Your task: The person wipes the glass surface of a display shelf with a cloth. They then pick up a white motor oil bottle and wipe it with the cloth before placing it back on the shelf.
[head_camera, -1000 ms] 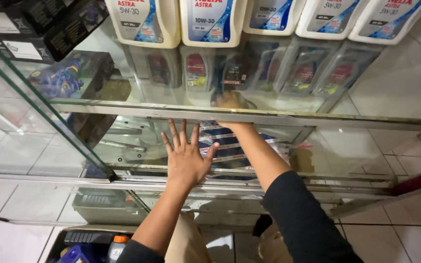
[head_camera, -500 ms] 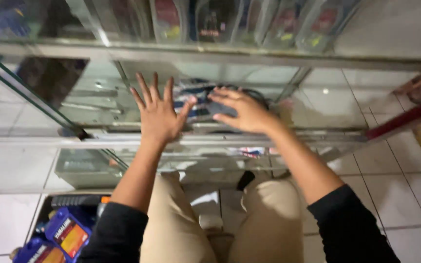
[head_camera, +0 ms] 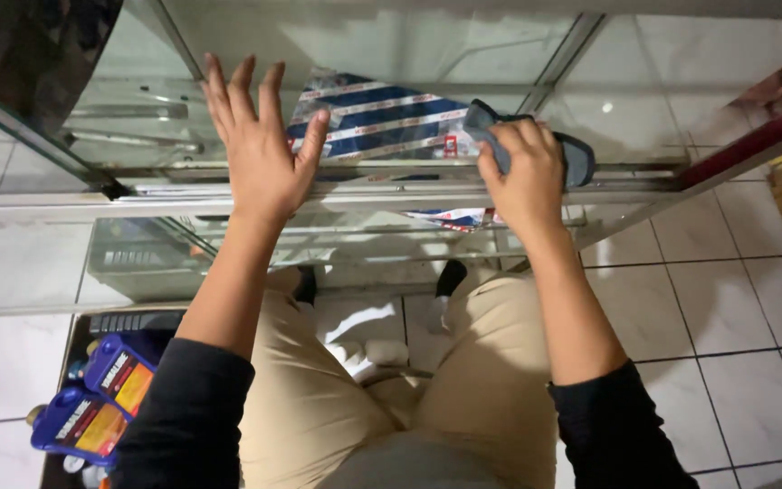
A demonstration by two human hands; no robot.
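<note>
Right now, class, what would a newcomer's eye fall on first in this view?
Two bare hands pressed on a glass cabinet shelf: the left hand flat with fingers spread, the right hand gripping a crumpled grey-blue cloth. Between them, under the glass, lies a blue-and-white striped packet. At lower left, blue plastic bottles with yellow labels sit in a box on the floor.

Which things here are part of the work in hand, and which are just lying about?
In the work:
- grey cloth, gripped by the right hand
- glass shelf of the display case
- left hand, flat with fingers spread on the glass

Lying about:
- blue and white striped package under the glass
- blue bottles on the floor
</note>
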